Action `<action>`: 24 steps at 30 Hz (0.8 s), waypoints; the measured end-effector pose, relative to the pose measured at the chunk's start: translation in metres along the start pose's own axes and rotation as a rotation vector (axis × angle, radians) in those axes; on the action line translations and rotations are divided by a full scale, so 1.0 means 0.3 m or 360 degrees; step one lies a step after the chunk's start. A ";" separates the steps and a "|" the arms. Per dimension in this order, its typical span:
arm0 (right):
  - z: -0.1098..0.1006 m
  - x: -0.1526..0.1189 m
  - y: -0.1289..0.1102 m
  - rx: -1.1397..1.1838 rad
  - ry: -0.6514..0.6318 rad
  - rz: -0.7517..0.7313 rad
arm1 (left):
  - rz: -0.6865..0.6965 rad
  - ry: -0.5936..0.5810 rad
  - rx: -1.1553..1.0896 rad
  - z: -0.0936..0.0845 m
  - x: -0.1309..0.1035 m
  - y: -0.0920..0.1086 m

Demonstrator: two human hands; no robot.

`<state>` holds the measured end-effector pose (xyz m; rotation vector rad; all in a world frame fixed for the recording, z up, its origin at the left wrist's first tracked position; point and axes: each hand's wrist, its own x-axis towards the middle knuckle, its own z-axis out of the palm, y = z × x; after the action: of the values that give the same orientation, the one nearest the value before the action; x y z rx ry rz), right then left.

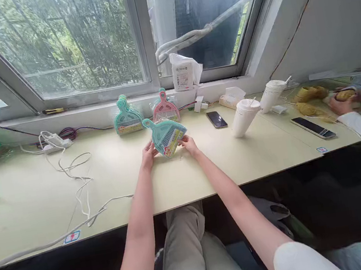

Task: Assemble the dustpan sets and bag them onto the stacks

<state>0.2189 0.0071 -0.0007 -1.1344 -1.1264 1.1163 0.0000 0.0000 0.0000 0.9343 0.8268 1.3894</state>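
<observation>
So we've got a green dustpan (pixel 161 132) in both hands, tilted over the near-middle part of the table (pixel 213 171), handle pointing up and to the left. Our left hand (pixel 149 155) is clamped on its lower left edge, and our right hand (pixel 188 145) has the right edge gripped, next to the bright label (pixel 174 141) on the front. Can't really tell if the bottom corner touches the tabletop.

Just behind it, more green dustpans (pixel 127 118) stand bunched together on the left, with a pink dustpan (pixel 164 110) in clear wrap beside them, both near the wall under the window (pixel 83 41). Off to our right there's a dark phone (pixel 217 119) lying flat, then two white cups (pixel 245 118) with lids and straws, and a tissue pack (pixel 232 96) behind them. On our left, a white cable (pixel 74 179) snakes over the table from a power strip (pixel 54 142). Farther right, a co-worker's hands (pixel 342 105) are on some yellowish yarn, near another phone (pixel 313 127).
</observation>
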 end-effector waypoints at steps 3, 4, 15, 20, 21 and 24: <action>-0.011 -0.007 -0.002 0.0053 0.0012 -0.0027 | 0.0013 0.0085 0.0054 -0.004 0.009 -0.007; -0.016 -0.010 -0.005 0.0077 0.0009 -0.0028 | 0.0024 0.0125 0.0053 -0.007 0.012 -0.009; -0.085 -0.051 -0.065 0.0113 -0.0188 0.0099 | 0.0353 0.0928 -0.0146 -0.083 0.036 0.037; -0.108 -0.055 -0.075 0.0335 0.0096 0.0106 | 0.0609 0.1609 0.0522 -0.098 -0.027 0.093; -0.109 -0.054 -0.075 0.0390 0.0167 0.0112 | 0.0715 0.1699 0.0734 -0.091 -0.049 0.106; -0.107 -0.050 -0.070 0.0498 0.0311 0.0153 | 0.0952 0.1647 0.1231 -0.040 -0.109 0.131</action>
<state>0.2510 -0.0125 0.0165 -1.0323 -0.7231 1.1812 -0.0285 -0.0335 0.0286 1.0521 2.0878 2.1738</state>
